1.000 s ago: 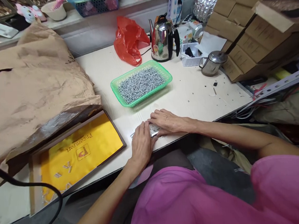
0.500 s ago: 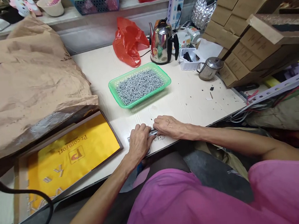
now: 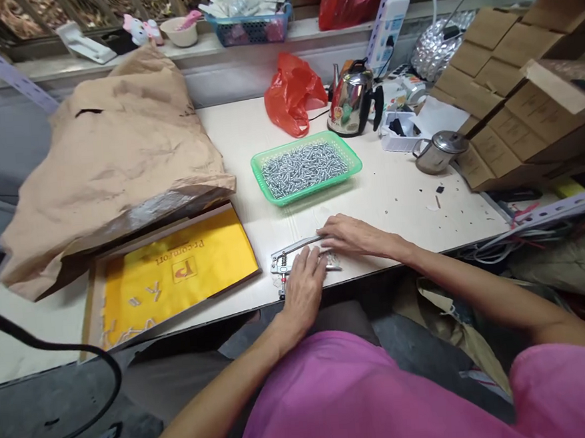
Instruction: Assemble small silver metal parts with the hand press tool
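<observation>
A small metal hand tool with a coil spring and two long arms [image 3: 283, 259] lies at the table's front edge. My left hand [image 3: 304, 285] rests across its lower arm, fingers stretched out and slightly apart. At the far end of the upper arm, the curled fingers of my right hand [image 3: 351, 235] close on the tip; the fingertips are partly hidden. The two arms stand apart, and a narrow part with a red band sticks out toward me. Behind the hands sits a green plastic basket [image 3: 309, 194] full of short shiny metal pins [image 3: 303, 168].
To the left, a shallow box with a yellow bottom [image 3: 214, 251] holds several small pieces, beside a large brown paper package [image 3: 131, 143]. A kettle [image 3: 352, 101], red bag [image 3: 291, 95], metal pot [image 3: 441, 152] and stacked cartons [image 3: 505, 111] stand behind and right.
My view has swung left. The tool's arms, pressed close under both hands before, are now spread and visible. My left fingers have straightened over the tool.
</observation>
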The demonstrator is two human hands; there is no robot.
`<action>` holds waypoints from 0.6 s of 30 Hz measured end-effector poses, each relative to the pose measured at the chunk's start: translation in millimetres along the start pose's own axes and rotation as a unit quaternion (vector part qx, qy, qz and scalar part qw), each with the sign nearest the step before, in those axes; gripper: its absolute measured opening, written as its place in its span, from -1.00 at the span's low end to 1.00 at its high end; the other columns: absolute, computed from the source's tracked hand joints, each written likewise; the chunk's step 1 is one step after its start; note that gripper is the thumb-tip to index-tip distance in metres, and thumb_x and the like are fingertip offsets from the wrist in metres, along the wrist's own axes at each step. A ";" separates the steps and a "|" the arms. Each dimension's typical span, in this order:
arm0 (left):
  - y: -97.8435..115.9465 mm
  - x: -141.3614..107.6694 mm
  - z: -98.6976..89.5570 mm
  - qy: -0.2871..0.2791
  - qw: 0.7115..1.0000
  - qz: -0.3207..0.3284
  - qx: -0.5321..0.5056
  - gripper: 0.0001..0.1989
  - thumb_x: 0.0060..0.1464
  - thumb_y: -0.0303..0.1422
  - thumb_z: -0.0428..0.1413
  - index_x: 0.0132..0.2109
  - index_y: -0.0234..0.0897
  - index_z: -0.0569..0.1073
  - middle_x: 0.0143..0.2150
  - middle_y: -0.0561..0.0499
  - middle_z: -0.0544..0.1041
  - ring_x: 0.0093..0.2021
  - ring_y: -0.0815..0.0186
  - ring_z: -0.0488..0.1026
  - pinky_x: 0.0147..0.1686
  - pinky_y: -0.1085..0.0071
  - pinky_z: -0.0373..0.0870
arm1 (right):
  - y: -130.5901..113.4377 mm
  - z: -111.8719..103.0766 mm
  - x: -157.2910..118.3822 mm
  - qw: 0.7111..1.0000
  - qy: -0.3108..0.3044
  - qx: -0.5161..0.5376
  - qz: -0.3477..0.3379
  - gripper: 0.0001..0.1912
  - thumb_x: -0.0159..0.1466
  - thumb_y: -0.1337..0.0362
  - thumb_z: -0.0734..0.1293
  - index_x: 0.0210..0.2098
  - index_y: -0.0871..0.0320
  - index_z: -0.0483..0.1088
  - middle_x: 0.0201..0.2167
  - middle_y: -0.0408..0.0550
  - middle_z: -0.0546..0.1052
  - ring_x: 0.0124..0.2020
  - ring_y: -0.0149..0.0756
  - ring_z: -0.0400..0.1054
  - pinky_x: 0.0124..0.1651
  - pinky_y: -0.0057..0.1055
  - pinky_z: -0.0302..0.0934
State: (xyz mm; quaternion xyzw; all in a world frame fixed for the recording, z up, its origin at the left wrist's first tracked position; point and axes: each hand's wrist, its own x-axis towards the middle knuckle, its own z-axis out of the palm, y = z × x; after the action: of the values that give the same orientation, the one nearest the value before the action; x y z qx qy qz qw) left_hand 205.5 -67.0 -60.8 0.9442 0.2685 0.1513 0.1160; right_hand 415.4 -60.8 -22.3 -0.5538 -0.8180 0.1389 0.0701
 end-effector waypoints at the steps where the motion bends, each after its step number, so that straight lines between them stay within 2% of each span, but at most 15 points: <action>1: 4.4 -4.7 2.9 0.003 1.000 0.003 -0.012 -0.66 0.26 -0.47 -0.08 0.15 -0.27 0.34 0.27 -0.18 0.32 0.32 0.03 0.16 0.22 0.01 0.22 | 1.4 2.2 4.3 1.000 0.006 -0.015 0.017 -0.71 0.38 0.19 0.20 -0.09 0.25 0.44 -0.21 0.07 0.45 -0.15 -0.22 0.29 -0.10 -0.34 0.10; 5: 15.7 -14.7 9.4 0.009 0.999 0.009 -0.038 -0.61 0.27 -0.37 -0.05 0.21 -0.35 0.28 0.24 -0.23 0.36 0.31 0.02 0.19 0.25 -0.02 0.19 | 1.1 4.7 25.3 0.993 0.027 -0.079 0.080 -0.79 0.35 0.28 0.24 -0.25 0.25 0.48 -0.25 0.05 0.47 -0.18 -0.21 0.27 -0.15 -0.34 0.03; 7: 16.4 -16.3 10.6 0.013 0.999 0.013 -0.044 -0.59 0.26 -0.35 -0.03 0.21 -0.37 0.27 0.24 -0.24 0.36 0.32 0.02 0.18 0.26 -0.02 0.17 | -4.4 0.7 34.5 0.989 0.031 -0.096 0.110 -0.80 0.34 0.29 0.23 -0.25 0.25 0.48 -0.24 0.05 0.47 -0.17 -0.21 0.25 -0.16 -0.33 0.01; 9: 15.0 -17.0 12.1 0.021 0.998 0.018 -0.050 -0.57 0.25 -0.33 0.00 0.22 -0.37 0.26 0.25 -0.25 0.35 0.33 0.02 0.15 0.27 -0.03 0.15 | -16.6 -3.1 41.5 0.987 0.025 -0.117 0.107 -0.80 0.34 0.32 0.22 -0.21 0.24 0.48 -0.22 0.07 0.46 -0.16 -0.19 0.22 -0.17 -0.31 -0.01; 10: 14.1 -17.1 13.2 0.023 0.998 0.019 -0.053 -0.56 0.24 -0.33 0.01 0.22 -0.37 0.26 0.25 -0.26 0.35 0.33 0.01 0.16 0.27 -0.03 0.15 | -25.4 -3.7 44.2 0.990 0.013 -0.122 0.075 -0.80 0.34 0.32 0.22 -0.19 0.22 0.48 -0.20 0.08 0.45 -0.16 -0.18 0.21 -0.18 -0.30 -0.02; 12: 12.8 -17.8 15.7 0.014 0.998 0.011 -0.064 -0.58 0.23 -0.32 0.03 0.19 -0.37 0.29 0.19 -0.27 0.40 0.27 0.00 0.25 0.22 0.00 0.22 | -46.5 -1.2 48.7 0.993 -0.023 -0.110 -0.040 -0.80 0.34 0.30 0.22 -0.18 0.16 0.48 -0.19 0.05 0.44 -0.16 -0.18 0.17 -0.22 -0.30 -0.03; 14: 13.6 -20.2 17.7 -0.012 0.997 -0.006 -0.073 -0.61 0.20 -0.30 0.07 0.13 -0.38 0.35 0.08 -0.28 0.48 0.16 -0.02 0.38 0.12 0.04 0.34 | -67.8 5.4 51.9 0.982 -0.059 -0.091 -0.154 -0.83 0.32 0.29 0.25 -0.28 0.10 0.50 -0.22 0.01 0.43 -0.18 -0.18 0.16 -0.26 -0.29 -0.04; 16: 16.8 -25.2 17.1 -0.028 0.996 -0.020 -0.078 -0.61 0.16 -0.28 0.11 0.08 -0.38 0.38 0.01 -0.26 0.52 0.06 -0.03 0.45 0.03 0.08 0.41 | -84.2 13.4 53.7 0.969 -0.070 -0.088 -0.221 -0.83 0.30 0.31 0.26 -0.38 0.10 0.48 -0.26 0.00 0.42 -0.20 -0.18 0.16 -0.26 -0.28 -0.03; 18: 21.7 -33.3 12.4 -0.025 0.996 -0.005 -0.085 -0.58 0.14 -0.28 0.14 0.10 -0.35 0.36 0.01 -0.23 0.52 0.02 0.00 0.47 -0.02 0.12 0.44 | -93.3 21.2 54.7 0.958 -0.066 -0.095 -0.261 -0.83 0.29 0.34 0.26 -0.41 0.13 0.45 -0.28 0.02 0.40 -0.21 -0.18 0.17 -0.21 -0.25 0.00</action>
State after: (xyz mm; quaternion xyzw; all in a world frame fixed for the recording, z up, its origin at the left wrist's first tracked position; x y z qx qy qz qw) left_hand 193.1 -104.7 -73.2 0.9333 0.2561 0.1494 0.2028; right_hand 306.5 -45.8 -16.2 -0.3147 -0.9463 0.0735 -0.0035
